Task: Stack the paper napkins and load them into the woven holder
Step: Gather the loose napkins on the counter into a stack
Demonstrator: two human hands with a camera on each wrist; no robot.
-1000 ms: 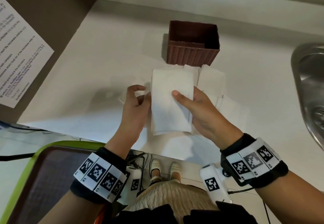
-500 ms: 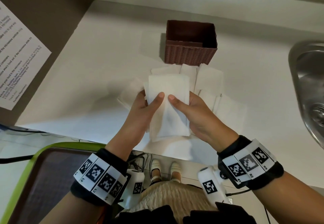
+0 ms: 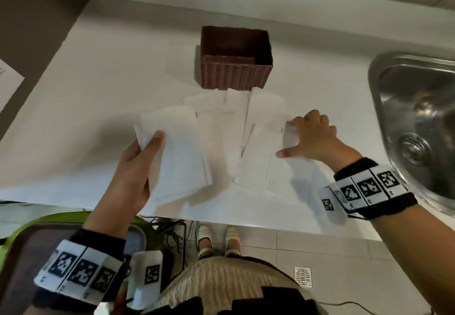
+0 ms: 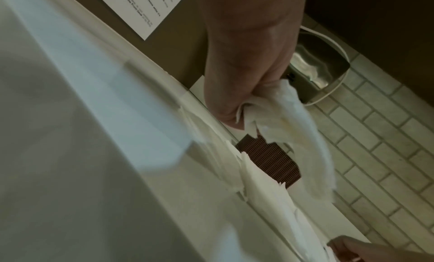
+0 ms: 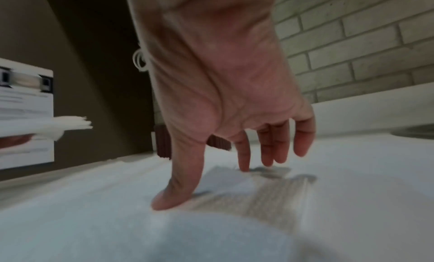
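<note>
At the far left a printed sheet [image 3: 9, 80] hangs on the dark panel; below it, off the counter edge, sits a green-rimmed tray [image 3: 17, 235]; next comes the left hand [image 3: 134, 166], thumb on top and fingers curled beneath a small stack of napkins [image 3: 174, 152], which it holds just above the white counter [image 3: 86, 117]; the left wrist view shows the stack's edge pinched in that hand, several layers thick

In the middle lie the loose napkins [image 3: 221, 122], overlapping one another flat on the counter, their far edges reaching the foot of the woven holder [image 3: 236, 73]; the holder stands upright behind them and looks empty, though its floor is in shadow

Further right the right hand [image 3: 310, 137] is spread with straight fingers, thumb and fingertips touching down on the rightmost napkin [image 3: 278, 166]; it has hold of nothing yet; beyond it is the steel sink [image 3: 418, 122]

As I judge it, the task is in its early half; a few napkins are gathered, more remain scattered, and nothing has been loaded; what is left is to lift the rest onto the stack, square it, and set it in the holder
</note>
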